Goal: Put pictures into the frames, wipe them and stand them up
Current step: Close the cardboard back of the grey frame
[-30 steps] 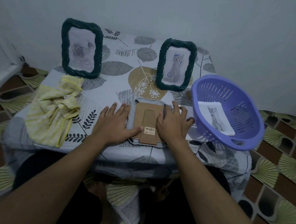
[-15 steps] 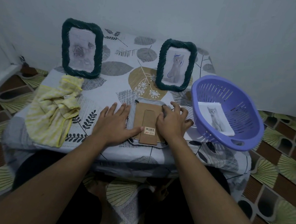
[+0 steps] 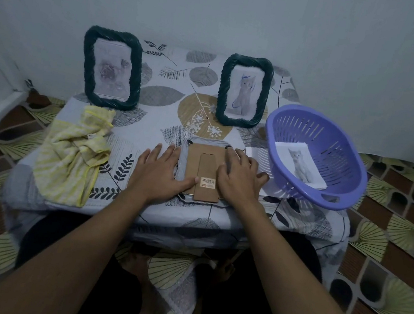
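A picture frame (image 3: 206,166) lies face down near the table's front edge, its brown cardboard back and stand up, a barcode sticker on it. My left hand (image 3: 159,174) lies flat on its left side, thumb on the backing. My right hand (image 3: 239,179) presses on its right side, fingers reaching toward the upper right clip. Two dark green frames stand at the back: one with a rose picture (image 3: 111,67), one with a cat picture (image 3: 244,92). A loose cat picture (image 3: 299,165) lies in the purple basket (image 3: 337,197).
A crumpled yellow cloth (image 3: 74,155) lies on the table's left side. A white sheet (image 3: 255,154) sticks out between the frame and the basket. The leaf-print tablecloth (image 3: 160,103) covers a small low table against the wall; patterned tiled floor surrounds it.
My right hand's fingers have shifted slightly on the frame's upper right part. The left hand and the frame have stayed in place.
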Tool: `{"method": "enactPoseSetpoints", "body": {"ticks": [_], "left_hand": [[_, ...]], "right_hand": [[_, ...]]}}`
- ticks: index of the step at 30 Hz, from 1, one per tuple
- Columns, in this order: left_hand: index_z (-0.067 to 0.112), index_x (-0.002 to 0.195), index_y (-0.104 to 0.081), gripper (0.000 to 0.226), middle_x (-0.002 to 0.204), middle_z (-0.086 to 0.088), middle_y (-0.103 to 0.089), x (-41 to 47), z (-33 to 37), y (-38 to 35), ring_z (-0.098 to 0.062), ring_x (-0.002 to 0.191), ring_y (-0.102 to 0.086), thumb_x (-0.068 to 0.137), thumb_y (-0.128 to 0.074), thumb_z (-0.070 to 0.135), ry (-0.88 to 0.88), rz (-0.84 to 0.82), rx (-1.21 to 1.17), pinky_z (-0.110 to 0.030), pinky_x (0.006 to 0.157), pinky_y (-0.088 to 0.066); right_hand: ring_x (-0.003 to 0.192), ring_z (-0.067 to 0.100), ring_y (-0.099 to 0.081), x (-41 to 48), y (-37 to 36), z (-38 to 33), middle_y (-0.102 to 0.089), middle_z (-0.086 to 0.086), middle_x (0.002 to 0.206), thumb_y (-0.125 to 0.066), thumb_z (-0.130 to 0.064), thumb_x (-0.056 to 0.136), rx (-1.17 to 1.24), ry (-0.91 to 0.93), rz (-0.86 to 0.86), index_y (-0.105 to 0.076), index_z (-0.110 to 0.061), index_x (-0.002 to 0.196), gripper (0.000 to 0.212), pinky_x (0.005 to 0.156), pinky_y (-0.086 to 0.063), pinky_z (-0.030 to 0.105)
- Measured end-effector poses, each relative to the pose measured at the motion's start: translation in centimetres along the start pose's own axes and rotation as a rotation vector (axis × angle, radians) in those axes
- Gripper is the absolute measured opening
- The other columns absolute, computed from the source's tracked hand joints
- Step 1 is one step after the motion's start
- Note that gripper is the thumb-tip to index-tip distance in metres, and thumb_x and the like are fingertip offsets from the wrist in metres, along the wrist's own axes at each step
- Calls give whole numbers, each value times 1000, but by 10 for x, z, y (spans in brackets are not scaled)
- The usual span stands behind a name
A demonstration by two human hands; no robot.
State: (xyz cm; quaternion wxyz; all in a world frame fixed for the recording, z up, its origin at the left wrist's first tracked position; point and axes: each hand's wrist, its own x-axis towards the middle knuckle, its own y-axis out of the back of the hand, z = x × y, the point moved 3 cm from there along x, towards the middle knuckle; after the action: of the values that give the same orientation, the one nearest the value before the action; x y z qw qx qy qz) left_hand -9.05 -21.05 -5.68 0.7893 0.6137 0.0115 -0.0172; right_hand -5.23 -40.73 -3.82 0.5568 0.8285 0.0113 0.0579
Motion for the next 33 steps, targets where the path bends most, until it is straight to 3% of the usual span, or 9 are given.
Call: {"method": "enactPoseSetpoints", "body": {"ticks": [7,12,15,18,21,28,33], "left_hand": [[22,159,-13,116,166,0,-12,1,-1,0,-25,153,-8,68,-12,95,9,21,-31,-46,122,-5],[29,157,-18,103,163,3,-24,-3,-1,7,-24,150,-15,75,-47,85,-25,93,-244,-49,119,-10],[41,148,-38,83,156,9,-36,-11,-4,12,-20,147,-19,74,-53,76,-122,153,-371,-52,116,-16],[44,128,-61,67,149,9,-47,-12,-12,10,-22,143,-29,71,-51,78,-241,134,-336,-62,111,-26],[46,118,-68,64,142,11,-53,-14,-15,10,-18,138,-36,66,-52,81,-283,65,-300,-64,108,-28],[50,119,-66,93,146,20,-48,-13,-14,18,-15,137,-36,54,-25,104,-290,-59,-163,-61,109,-29],[49,109,-71,59,143,25,-50,-14,-1,30,-10,138,-34,67,-54,86,-281,-143,-103,-59,113,-15]], "right_hand": [[143,23,-22,-7,-10,-3,-20,-3,164,-28,-50,101,-56,99,-108,-28,-38,152,52,105,-19,53],[143,23,-22,-7,-11,-3,-19,-4,164,-27,-51,101,-71,90,-104,-29,-39,151,51,104,-20,53],[143,22,-23,-8,-12,-3,-20,-5,164,-26,-52,101,-73,87,-97,-29,-40,151,52,104,-20,53],[143,22,-22,-9,-11,-3,-19,-5,165,-26,-52,101,-70,89,-96,-29,-39,151,52,105,-20,53],[143,22,-23,-9,-11,-4,-19,-5,165,-26,-52,101,-68,88,-89,-29,-40,150,51,105,-21,53],[142,22,-24,-9,-12,-4,-21,-5,164,-27,-51,100,-80,84,-77,-30,-39,150,51,104,-21,53],[141,22,-25,-9,-12,-4,-24,-5,163,-27,-51,100,-78,84,-72,-31,-40,148,50,102,-21,52]]}}
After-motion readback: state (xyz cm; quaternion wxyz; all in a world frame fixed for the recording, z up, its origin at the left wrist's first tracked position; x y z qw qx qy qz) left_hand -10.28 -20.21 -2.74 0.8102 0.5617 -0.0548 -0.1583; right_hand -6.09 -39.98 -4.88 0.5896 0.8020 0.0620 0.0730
